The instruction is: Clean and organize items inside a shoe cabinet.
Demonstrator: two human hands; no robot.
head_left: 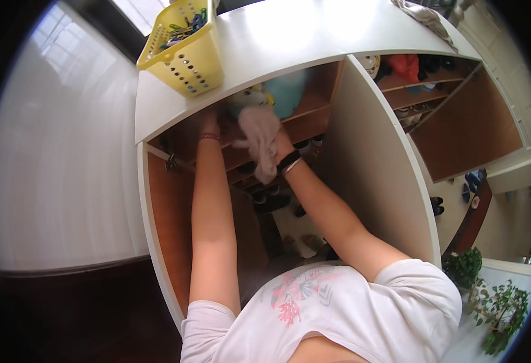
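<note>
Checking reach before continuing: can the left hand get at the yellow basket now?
Probably not directly: the left hand is under the white cabinet top, which separates it from the yellow basket standing above.

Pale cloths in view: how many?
2: a crumpled cloth in the right hand, and a draped cloth toward the right end of the cabinet top. More may be hidden inside the cabinet.
</note>
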